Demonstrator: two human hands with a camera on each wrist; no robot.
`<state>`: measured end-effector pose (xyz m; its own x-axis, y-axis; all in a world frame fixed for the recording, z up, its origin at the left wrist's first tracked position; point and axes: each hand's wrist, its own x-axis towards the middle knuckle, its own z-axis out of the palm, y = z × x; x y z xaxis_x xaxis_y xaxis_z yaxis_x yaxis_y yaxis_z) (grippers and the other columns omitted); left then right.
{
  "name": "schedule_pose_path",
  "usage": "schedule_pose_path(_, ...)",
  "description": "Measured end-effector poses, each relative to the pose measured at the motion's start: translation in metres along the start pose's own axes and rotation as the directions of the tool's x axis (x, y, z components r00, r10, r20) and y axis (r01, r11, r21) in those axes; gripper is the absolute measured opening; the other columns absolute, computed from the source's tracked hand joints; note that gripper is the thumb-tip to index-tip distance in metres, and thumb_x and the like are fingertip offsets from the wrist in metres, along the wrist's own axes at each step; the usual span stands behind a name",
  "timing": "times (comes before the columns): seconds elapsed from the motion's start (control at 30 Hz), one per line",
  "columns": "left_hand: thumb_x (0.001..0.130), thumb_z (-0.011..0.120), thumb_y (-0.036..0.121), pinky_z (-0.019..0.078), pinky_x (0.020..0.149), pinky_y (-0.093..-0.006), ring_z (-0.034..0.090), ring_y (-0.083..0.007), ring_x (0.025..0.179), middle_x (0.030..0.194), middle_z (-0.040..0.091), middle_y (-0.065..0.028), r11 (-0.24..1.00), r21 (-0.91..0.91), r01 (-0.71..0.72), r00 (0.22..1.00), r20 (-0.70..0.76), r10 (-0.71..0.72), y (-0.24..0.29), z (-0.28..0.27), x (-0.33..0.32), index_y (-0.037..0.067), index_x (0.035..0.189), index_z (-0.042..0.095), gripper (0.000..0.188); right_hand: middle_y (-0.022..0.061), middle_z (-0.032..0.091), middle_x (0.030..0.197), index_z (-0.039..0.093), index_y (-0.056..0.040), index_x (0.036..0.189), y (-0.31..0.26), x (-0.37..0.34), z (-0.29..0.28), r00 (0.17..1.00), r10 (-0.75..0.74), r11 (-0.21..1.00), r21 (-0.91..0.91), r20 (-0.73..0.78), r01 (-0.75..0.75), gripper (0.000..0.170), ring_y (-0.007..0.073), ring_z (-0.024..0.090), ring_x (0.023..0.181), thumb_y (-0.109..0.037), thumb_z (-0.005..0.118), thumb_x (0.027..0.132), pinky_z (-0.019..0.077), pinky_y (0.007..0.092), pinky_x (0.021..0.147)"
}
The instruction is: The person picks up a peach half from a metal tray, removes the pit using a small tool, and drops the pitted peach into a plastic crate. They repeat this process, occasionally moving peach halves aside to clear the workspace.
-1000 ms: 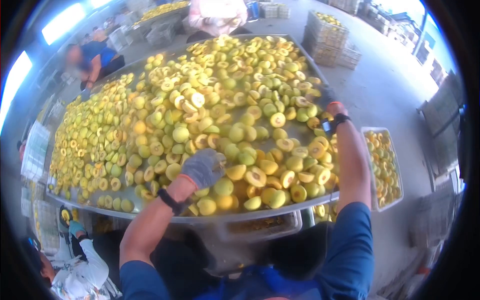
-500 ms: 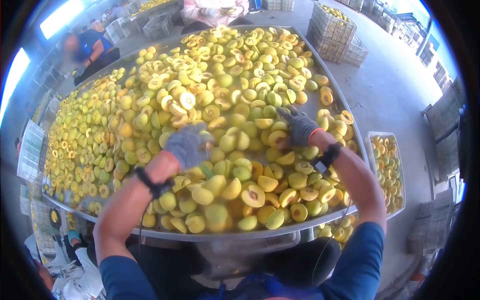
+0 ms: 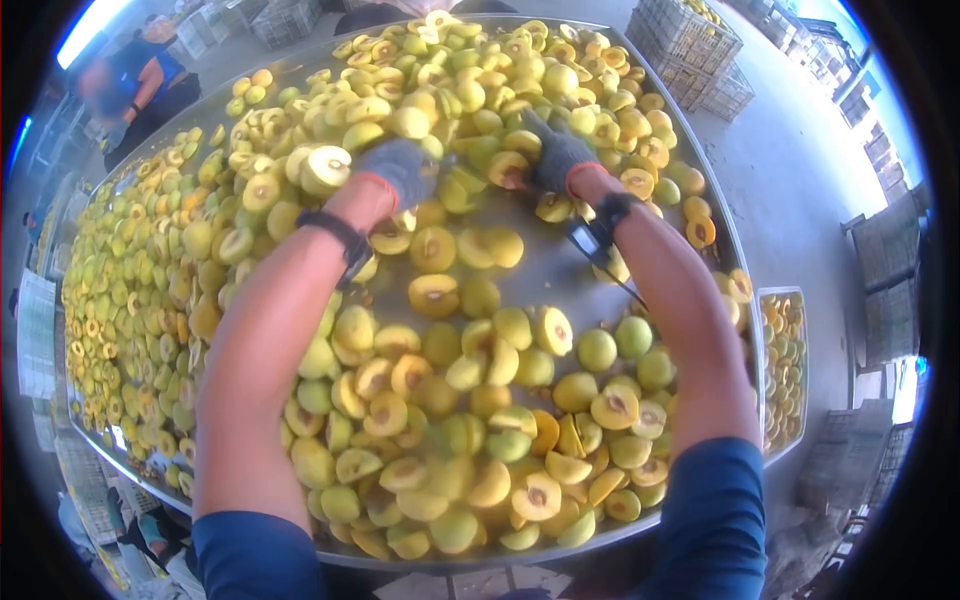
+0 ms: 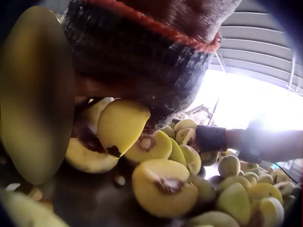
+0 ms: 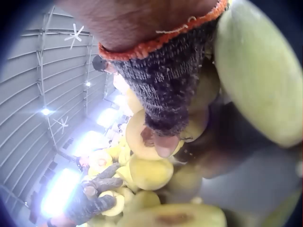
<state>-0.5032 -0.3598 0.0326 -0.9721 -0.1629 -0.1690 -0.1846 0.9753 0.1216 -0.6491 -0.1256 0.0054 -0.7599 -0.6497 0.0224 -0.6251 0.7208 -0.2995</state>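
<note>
Halved yellow-green stone fruit (image 3: pixel 434 295) cover the metal table, cut faces showing brown pits or hollows. My left hand (image 3: pixel 402 172), in a grey knit glove with an orange cuff, reaches into the far part of the pile. Its spread fingers show beside fruit in the right wrist view, and a fruit half (image 4: pixel 123 125) lies right under the hand in the left wrist view. Opposite it, my right hand (image 3: pixel 562 162) is gloved alike, fingers extended among the halves. Its bare thumb tip (image 5: pixel 165 146) touches the cut face of a fruit half (image 5: pixel 137 132).
A raised rim (image 3: pixel 735 240) edges the metal table. Outside it on the right stands a crate of fruit halves (image 3: pixel 783 370). Stacked crates (image 3: pixel 680 50) rise at the far right, and another person (image 3: pixel 140 80) works at the far left.
Both hands have moved forward, away from my body; the right one first came in from the right edge. Fruit has shifted, baring metal between my arms. The head view has moved too.
</note>
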Motion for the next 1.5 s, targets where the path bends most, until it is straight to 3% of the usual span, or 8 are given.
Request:
schedule_pose_path(0.3, 0.085, 0.068, 0.041, 0.0462, 0.102, -0.0435, 0.058, -0.0391, 0.121, 0.135, 0.058, -0.0245, 0.98, -0.021, 0.2, 0.975, -0.091, -0.201, -0.069, -0.006, 0.132, 0.005, 0.136, 0.057, 0.063, 0.0177, 0.04, 0.154, 0.034, -0.0291, 0.155, 0.014, 0.094, 0.027, 0.946, 0.191, 0.982, 0.058, -0.262, -0.182, 0.098, 0.0394, 0.043, 0.14, -0.052, 0.082, 0.073, 0.0396, 0.0512, 0.112)
schedule_pose_path(0.4, 0.085, 0.068, 0.041, 0.0397, 0.112, -0.0412, 0.046, -0.0375, 0.136, 0.148, 0.047, -0.0239, 0.97, 0.004, 0.243, 0.961, -0.136, -0.24, -0.08, -0.001, 0.132, 0.01, 0.144, 0.052, 0.069, 0.0208, 0.051, 0.142, 0.042, -0.027, 0.152, 0.035, 0.053, 0.025, 0.924, 0.073, 0.979, 0.204, -0.376, 0.005, 0.092, 0.0363, 0.05, 0.132, -0.041, 0.086, 0.072, 0.0439, 0.0457, 0.107)
schedule_pose_path(0.63, 0.09, 0.064, 0.034, 0.0296, 0.121, -0.0441, 0.028, -0.0389, 0.148, 0.161, 0.027, -0.019, 0.948, 0.238, 0.212, 0.974, -0.128, -0.186, -0.085, 0.012, 0.138, 0.035, 0.139, 0.059, 0.049, 0.0217, 0.03, 0.158, 0.036, -0.0345, 0.154, 0.095, -0.029, -0.026, 0.899, 0.351, 0.857, -0.297, -0.261, -0.421, 0.103, 0.0505, 0.033, 0.141, -0.054, 0.086, 0.067, 0.0406, 0.0548, 0.109)
schedule_pose_path(1.07, 0.094, 0.056, 0.02, 0.0427, 0.112, -0.0445, 0.05, -0.0407, 0.134, 0.165, 0.014, -0.0212, 0.943, 0.083, 0.323, 0.944, -0.105, -0.314, -0.081, 0.02, 0.169, 0.02, 0.137, 0.06, 0.043, 0.0225, 0.001, 0.167, 0.042, -0.0306, 0.151, 0.086, 0.069, -0.031, 0.905, 0.423, 0.886, -0.192, -0.043, -0.423, 0.078, 0.05, 0.003, 0.152, -0.051, 0.072, 0.082, 0.0244, 0.061, 0.119)
schedule_pose_path(1.1, 0.094, 0.057, 0.021, 0.0423, 0.112, -0.0441, 0.05, -0.0402, 0.135, 0.165, 0.014, -0.0207, 0.942, 0.084, 0.326, 0.944, -0.087, -0.319, -0.079, 0.018, 0.165, 0.02, 0.138, 0.059, 0.044, 0.0186, 0.011, 0.167, 0.044, -0.0392, 0.148, 0.103, 0.067, -0.01, 0.924, 0.337, 0.871, -0.313, -0.178, -0.378, 0.086, 0.0533, 0.017, 0.148, -0.068, 0.075, 0.073, 0.0372, 0.0608, 0.112)
schedule_pose_path(1.23, 0.098, 0.05, 0.035, 0.0282, 0.118, -0.0561, 0.043, -0.0372, 0.14, 0.159, 0.031, -0.0136, 0.922, 0.312, 0.23, 0.965, 0.051, -0.258, -0.1, 0.038, 0.169, 0.02, 0.135, 0.061, 0.042, 0.0127, 0.014, 0.167, 0.048, -0.0381, 0.146, 0.085, 0.013, -0.042, 0.909, 0.417, 0.876, -0.28, 0.031, -0.392, 0.076, 0.0519, 0.025, 0.145, -0.059, 0.072, 0.077, 0.0321, 0.0704, 0.11)
schedule_pose_path(1.33, 0.098, 0.049, 0.042, 0.0267, 0.117, -0.0614, 0.035, -0.0372, 0.145, 0.161, 0.03, -0.01, 0.907, 0.235, 0.35, 0.895, 0.202, -0.398, -0.011, -0.012, 0.094, 0.024, 0.139, 0.057, 0.046, 0.0098, 0.022, 0.164, 0.05, -0.0385, 0.145, 0.1, -0.04, -0.03, 0.926, 0.376, 0.888, -0.291, 0.013, -0.356, 0.063, 0.0453, 0.029, 0.144, -0.044, 0.069, 0.084, 0.0355, 0.0676, 0.109)
schedule_pose_path(1.5, 0.094, 0.054, 0.034, 0.0365, 0.11, -0.055, 0.045, -0.0346, 0.133, 0.145, 0.048, -0.0087, 0.954, 0.281, -0.1, 0.992, 0.101, 0.074, 0.034, 0.048, -0.029, 0.022, 0.129, 0.062, 0.038, 0.01, 0.035, 0.155, 0.056, -0.0395, 0.138, 0.068, -0.142, -0.063, 0.913, 0.34, 0.94, -0.122, 0.226, -0.319, 0.058, 0.0428, 0.032, 0.142, -0.037, 0.073, 0.083, 0.0384, 0.0606, 0.111)
